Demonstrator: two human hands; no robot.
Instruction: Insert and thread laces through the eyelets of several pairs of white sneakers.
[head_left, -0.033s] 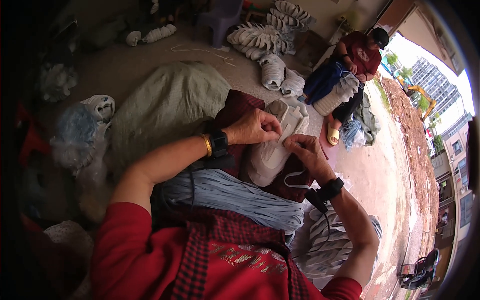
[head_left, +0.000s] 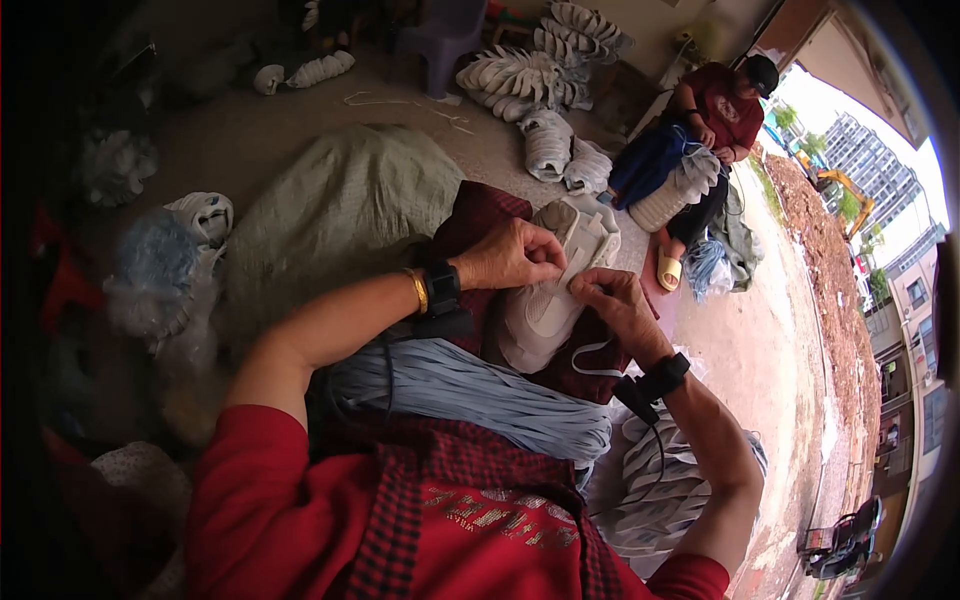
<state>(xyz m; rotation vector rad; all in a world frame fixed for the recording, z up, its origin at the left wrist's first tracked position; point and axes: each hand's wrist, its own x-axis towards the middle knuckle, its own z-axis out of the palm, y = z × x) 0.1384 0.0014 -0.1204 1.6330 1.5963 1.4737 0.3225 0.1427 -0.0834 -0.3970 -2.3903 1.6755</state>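
A pale beige-white shoe upper (head_left: pixel 535 325) lies across my lap, toe toward me and tongue and opening facing away. Over its lacing area, my left hand (head_left: pixel 515 254) is closed in a pinch, thumb against forefinger. Just beside it my right hand (head_left: pixel 612 300) pinches too, its fingertips close to the left ones. Whatever sits between the fingertips is too small to make out. A thin white lace (head_left: pixel 590 362) loops out below my right hand. Nearer to me, a thick bundle of grey-blue laces (head_left: pixel 460 395) stretches over my lap.
More shoe uppers (head_left: pixel 660 490) are stacked by my right arm. A big olive woven sack (head_left: pixel 330 210) bulges at the left, near bagged uppers (head_left: pixel 160 260). Farther off, rows of uppers (head_left: pixel 530 80) lie near a purple stool (head_left: pixel 440 45). A co-worker (head_left: pixel 720 110) sits at the far right.
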